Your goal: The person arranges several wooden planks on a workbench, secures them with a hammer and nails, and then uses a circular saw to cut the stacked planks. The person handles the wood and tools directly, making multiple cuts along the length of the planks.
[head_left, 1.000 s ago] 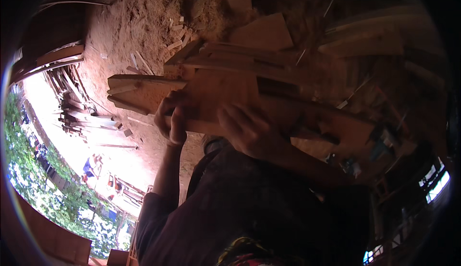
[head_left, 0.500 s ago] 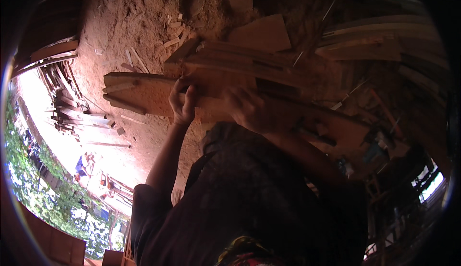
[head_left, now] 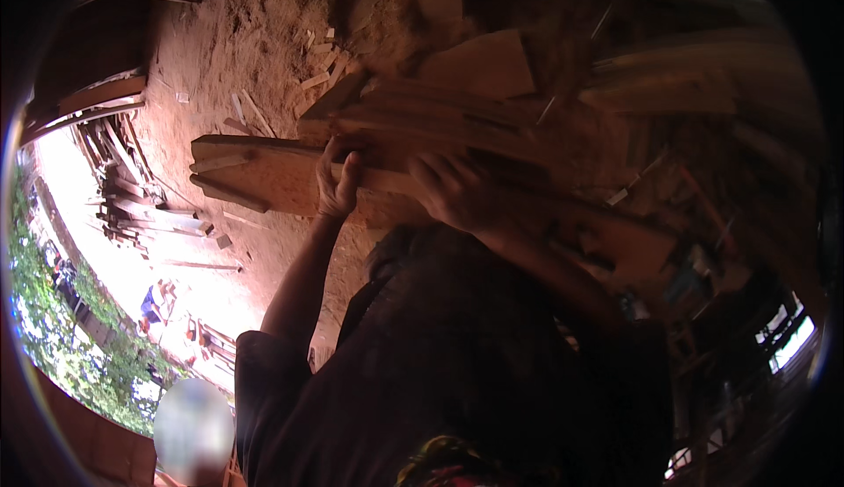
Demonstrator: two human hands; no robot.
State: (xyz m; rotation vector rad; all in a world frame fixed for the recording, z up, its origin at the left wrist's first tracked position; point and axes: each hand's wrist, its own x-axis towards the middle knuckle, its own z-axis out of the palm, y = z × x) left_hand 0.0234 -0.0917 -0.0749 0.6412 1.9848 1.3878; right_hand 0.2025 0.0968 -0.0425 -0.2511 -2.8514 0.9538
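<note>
A long wooden bench or plank (head_left: pixel 277 173) runs across in front of me, with a shorter wooden strip (head_left: pixel 384 181) lying along it. My left hand (head_left: pixel 337 178) is closed around this wood, fingers curled over the far side and thumb up on the near side. To its right, my right hand (head_left: pixel 454 192) rests on the strip with bent fingers; the dimness hides exactly how its fingertips meet the wood. Just beyond both hands lie stacked boards and beams (head_left: pixel 422 116). Dark tools (head_left: pixel 585 250), too dim to name, sit on the bench's right part.
Small wood offcuts (head_left: pixel 325 63) litter the dusty ground beyond. A flat board (head_left: pixel 483 63) lies farther back, and long planks (head_left: pixel 659 93) are piled at right. Wood scraps (head_left: pixel 132 188) are heaped at left, near a person (head_left: pixel 156 301) in bright light. A blurred pale oval (head_left: pixel 193 430) shows at lower left.
My right hand has shifted slightly left and sharpened from a motion blur. The left hand keeps its hold. At lower left a blurred pale oval has come into view.
</note>
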